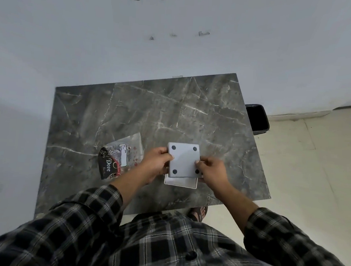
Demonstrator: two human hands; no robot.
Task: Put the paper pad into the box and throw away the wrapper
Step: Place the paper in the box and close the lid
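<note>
A square grey box point(184, 159) with dark round feet at its corners is turned bottom-up and tilted above the table. My left hand point(156, 164) grips its left edge and my right hand point(213, 169) grips its right edge. Under the box a flat white piece point(180, 182) shows near the table; whether it is the lid or the paper pad I cannot tell. A clear plastic wrapper point(120, 157) with a dark printed end reading "Dove" lies flat on the table left of my left hand.
The dark marble table point(151, 110) stands against a white wall. A black bin point(257, 120) sits on the floor by the table's far right corner. A sandalled foot point(198, 213) shows below the table's near edge.
</note>
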